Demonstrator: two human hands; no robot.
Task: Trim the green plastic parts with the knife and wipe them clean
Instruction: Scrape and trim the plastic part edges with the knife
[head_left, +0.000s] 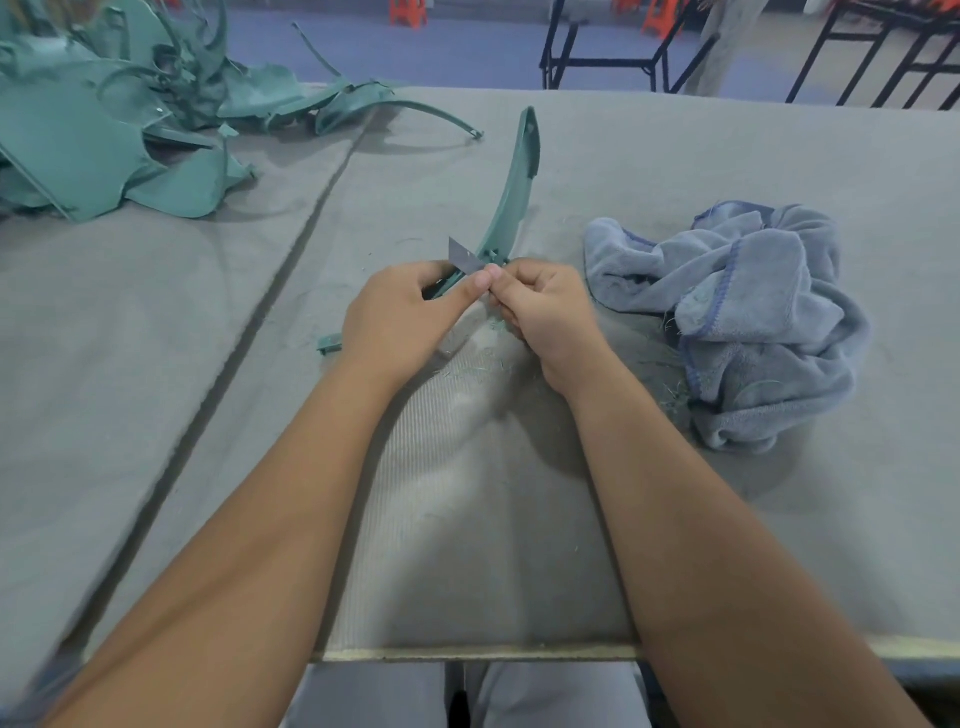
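Grey felt is covering the bench (675, 156) you are sitting at, with black metal frames and orange stools standing on the blue floor beyond its far edge.

Your right hand (545, 317) is curling its fingers (511, 291) tight around the near end of the knife blade (465, 257), pinching it so the bare grey edge is pointing up and to the left. Your left hand (400, 317) is wrapping around the near part of the curved green strip (511, 192), its thumb reaching across to meet the right hand's fingers, which looks like a way of bracing the part while the blade is working the edge. The strip is arching away from your hands toward the far side, its tip lifting off the felt.

Fine green shavings (483, 364) are lying on the worn pale patch just near your hands, which suggests you are trimming over one spot. A small green offcut (330, 344) is lying just left of your left wrist.

To the right, within easy reach, the blue cloth (753, 322) is sitting crumpled, probably waiting for the wiping step. At the far left, the pile of green parts (104, 119) is lying heaped; whether those are trimmed I cannot tell.
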